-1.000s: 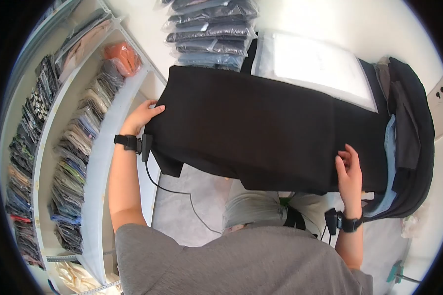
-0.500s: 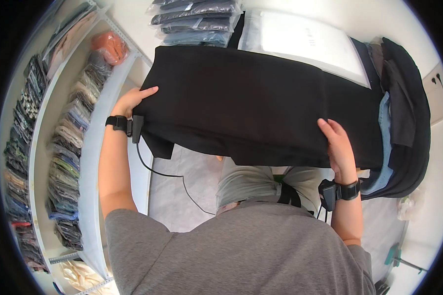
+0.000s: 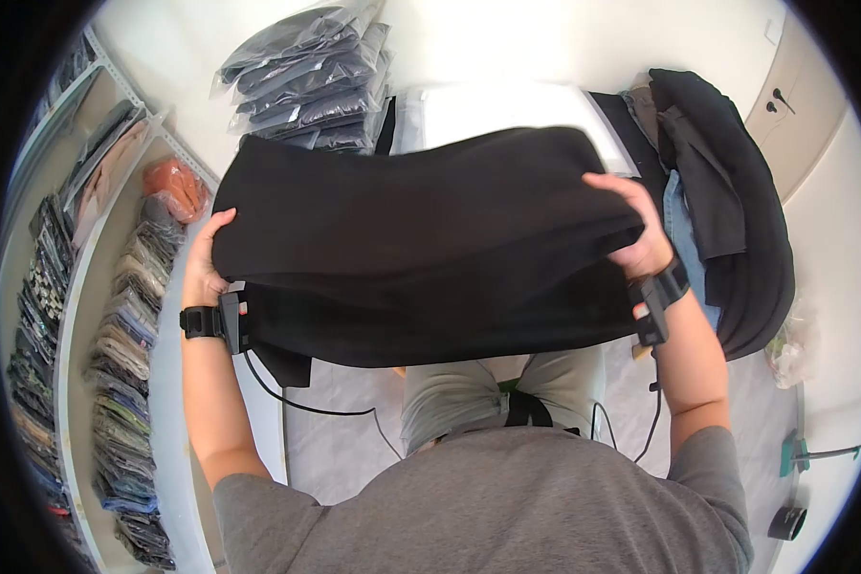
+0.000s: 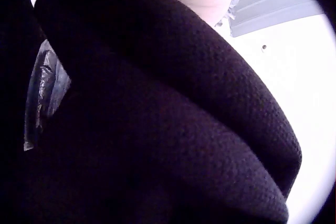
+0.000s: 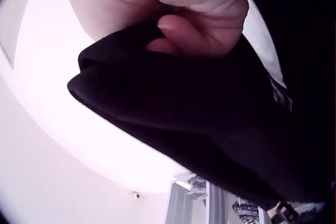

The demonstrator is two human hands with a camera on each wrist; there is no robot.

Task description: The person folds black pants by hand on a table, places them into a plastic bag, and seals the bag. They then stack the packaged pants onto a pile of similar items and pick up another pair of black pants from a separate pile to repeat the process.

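Spanning both hands, the folded black cloth is held up before the person, fingers of the left hand gripping its left edge and those of the right hand curled round its right end. Behind it, partly hidden by it, are a white packet and a stack of bagged garments; dark clothes lie beyond the right hand, packed shelves beside the left arm.
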